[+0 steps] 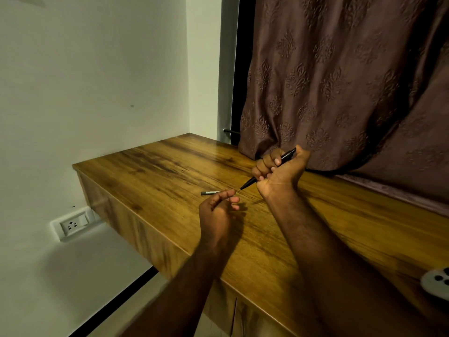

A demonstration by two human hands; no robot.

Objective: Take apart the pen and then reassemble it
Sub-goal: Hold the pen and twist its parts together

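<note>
My right hand (279, 170) is closed in a fist around a black pen (286, 154). The pen slants, with its fine tip (240, 189) pointing down-left just above the wooden desk (170, 166). A short grey pen part (210, 192) lies flat on the desk left of that tip. My left hand (218, 210) hovers right beside the part with its fingers loosely curled and slightly apart. The index finger hides the part's right end, and nothing shows between finger and thumb.
A brown patterned curtain (340, 81) hangs right behind my right hand and drapes onto the desk's back edge. A white device with dark buttons (437, 284) lies at the desk's right edge. The wall left of the desk carries a power socket (73, 223).
</note>
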